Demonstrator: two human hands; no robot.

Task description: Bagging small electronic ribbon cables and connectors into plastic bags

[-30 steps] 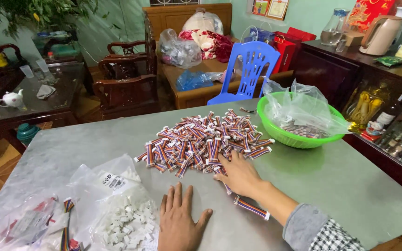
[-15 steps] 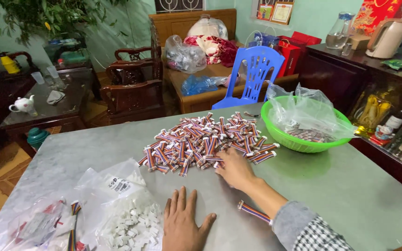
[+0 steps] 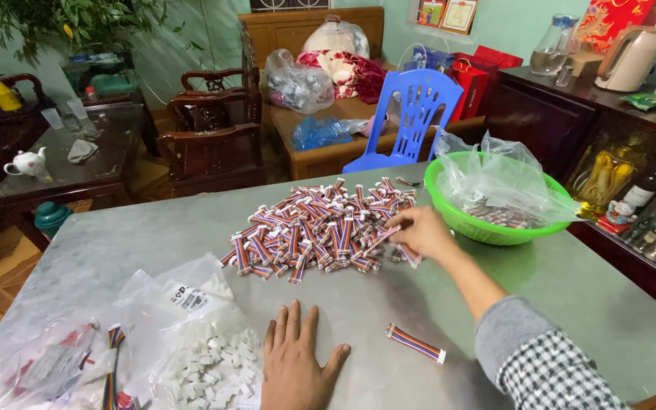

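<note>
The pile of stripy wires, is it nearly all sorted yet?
Not nearly. One stripy wire piece lies apart on the grey table, and some show inside the bag in the green basket. The right hand is picking at the edge of the big pile, while the left hand rests flat beside a bag of white connectors. Most of the pile is left.

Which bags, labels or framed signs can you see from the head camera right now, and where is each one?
Clear plastic bag of white connectors: table, near left, beside the left hand.
White label: small rectangle with dark print, on that bag.
Clear bag: table's near-left corner, crumpled.
Clear bag liner: in the green basket, beyond the right hand.
Framed pictures: back wall, rectangular.
</note>
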